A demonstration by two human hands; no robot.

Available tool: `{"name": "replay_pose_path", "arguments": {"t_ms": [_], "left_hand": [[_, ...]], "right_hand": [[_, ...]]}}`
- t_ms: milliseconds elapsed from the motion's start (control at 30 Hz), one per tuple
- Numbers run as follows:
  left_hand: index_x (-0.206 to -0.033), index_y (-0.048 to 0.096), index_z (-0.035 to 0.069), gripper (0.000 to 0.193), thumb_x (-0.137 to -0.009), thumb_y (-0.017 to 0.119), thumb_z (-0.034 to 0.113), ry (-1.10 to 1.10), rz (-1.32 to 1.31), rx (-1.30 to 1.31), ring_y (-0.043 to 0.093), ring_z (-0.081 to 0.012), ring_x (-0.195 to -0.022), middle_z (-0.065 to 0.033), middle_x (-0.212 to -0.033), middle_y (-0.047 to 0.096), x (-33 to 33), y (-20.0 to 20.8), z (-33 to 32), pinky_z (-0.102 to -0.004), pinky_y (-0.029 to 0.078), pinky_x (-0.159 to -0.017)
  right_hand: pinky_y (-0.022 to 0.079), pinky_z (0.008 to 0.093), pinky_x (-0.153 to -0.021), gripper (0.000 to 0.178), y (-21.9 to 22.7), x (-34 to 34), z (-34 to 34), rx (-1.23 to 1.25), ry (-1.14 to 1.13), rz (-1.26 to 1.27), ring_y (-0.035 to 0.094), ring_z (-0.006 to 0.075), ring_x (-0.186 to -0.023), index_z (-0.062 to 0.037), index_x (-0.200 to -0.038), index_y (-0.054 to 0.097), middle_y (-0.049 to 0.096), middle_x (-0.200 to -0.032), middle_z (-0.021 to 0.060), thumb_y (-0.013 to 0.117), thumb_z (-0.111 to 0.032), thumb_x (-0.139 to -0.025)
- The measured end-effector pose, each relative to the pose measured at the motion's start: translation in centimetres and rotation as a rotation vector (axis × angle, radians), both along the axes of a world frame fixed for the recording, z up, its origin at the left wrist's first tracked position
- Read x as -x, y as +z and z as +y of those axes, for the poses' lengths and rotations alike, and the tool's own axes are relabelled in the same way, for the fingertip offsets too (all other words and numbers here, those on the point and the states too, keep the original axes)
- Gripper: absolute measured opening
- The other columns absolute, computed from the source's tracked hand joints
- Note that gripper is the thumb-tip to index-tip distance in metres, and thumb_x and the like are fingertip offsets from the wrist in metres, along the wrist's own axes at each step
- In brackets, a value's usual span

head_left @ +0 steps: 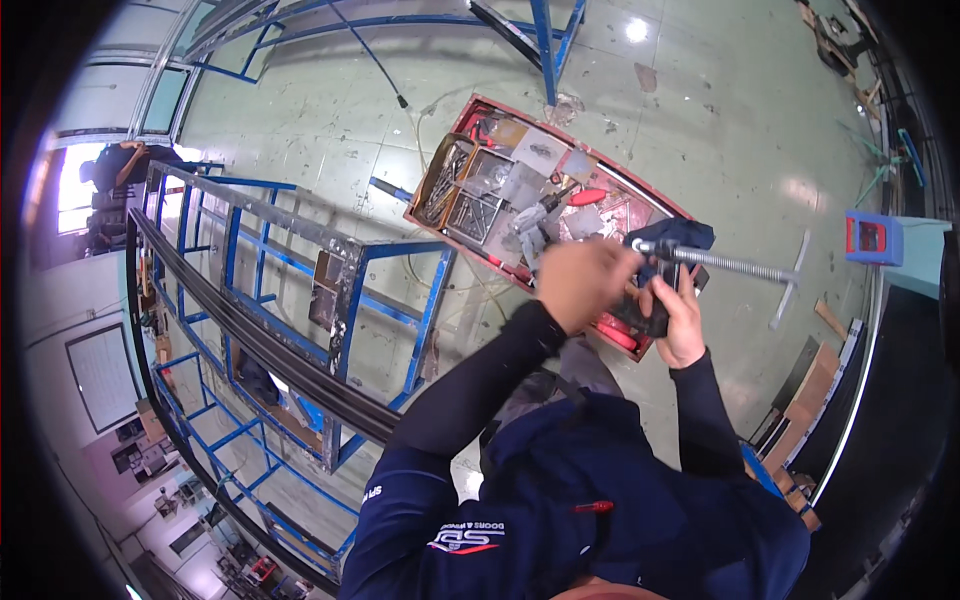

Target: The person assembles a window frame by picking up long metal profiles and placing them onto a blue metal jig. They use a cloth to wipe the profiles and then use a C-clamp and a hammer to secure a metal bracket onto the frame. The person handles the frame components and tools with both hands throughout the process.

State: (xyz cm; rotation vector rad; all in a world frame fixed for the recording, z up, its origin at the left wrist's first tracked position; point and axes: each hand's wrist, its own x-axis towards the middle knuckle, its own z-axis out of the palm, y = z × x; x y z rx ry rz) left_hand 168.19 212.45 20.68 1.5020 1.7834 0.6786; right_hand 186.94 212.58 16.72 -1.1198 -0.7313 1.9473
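hands meet over the red tool tray (640, 195) on the floor. left hand (583, 283) is curled at the clamp's (668, 262) head, fingers hidden, can't tell the grip. right hand (680, 322) wraps its dark body; threaded screw (735, 264) juts right, nothing clamped yet.

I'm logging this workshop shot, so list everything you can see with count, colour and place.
clamp: one, dark head with silver screw and T-handle, held over the tray's right end
tray: one, red rim, on the floor, full of metal parts
frame: one, blue with grey rails, left of centre
box: one, blue and red, right edge
wood offcuts: several, brown, lower right
floor: pale green tiles
left hand: one, at the clamp's head
right hand: one, gripping the clamp
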Motion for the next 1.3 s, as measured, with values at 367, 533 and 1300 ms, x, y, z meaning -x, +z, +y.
{"name": "replay_pose_path", "arguments": {"t_ms": [367,533,1300], "left_hand": [[-0.114,0.069,0.008,0.035,-0.086,0.073,0.029,0.404,0.534,0.175,0.058,-0.0392,-0.116,-0.0177,-0.123,0.062,13.5,-25.3,6.2,-0.0513,0.048,-0.092],[-0.105,0.069,0.005,0.031,-0.084,0.074,0.026,0.463,0.36,-0.078,0.065,-0.0374,-0.102,-0.0196,-0.105,0.069,14.3,-22.1,4.3,-0.048,0.05,-0.086],[-0.124,0.051,0.011,0.034,-0.094,0.057,-0.003,1.579,-1.858,-0.915,0.06,-0.0227,-0.112,-0.007,-0.118,0.059,0.3,-32.2,-54.6,-0.0505,0.048,-0.106]], "right_hand": [[0.042,0.0312,-0.076,0.028,-2.6,-3.2,-2.6,-0.017,-0.013,-0.053,0.044,0.0109,-0.063,-0.0029,-0.121,0.048,0.043,-0.065,-0.0012,0.052,-0.023,-0.101],[0.042,0.0314,-0.076,0.029,-2.3,-3.4,-3.8,-0.035,-0.008,-0.067,0.044,0.0107,-0.063,-0.0018,-0.122,0.047,0.043,-0.066,-0.0014,0.052,-0.022,-0.101],[0.043,0.0289,-0.07,0.019,6.2,13.6,-21.9,-0.134,0.893,-0.162,0.05,0.013,-0.063,-0.0012,-0.113,0.051,0.054,-0.079,0.0039,0.054,-0.014,-0.099]]}}
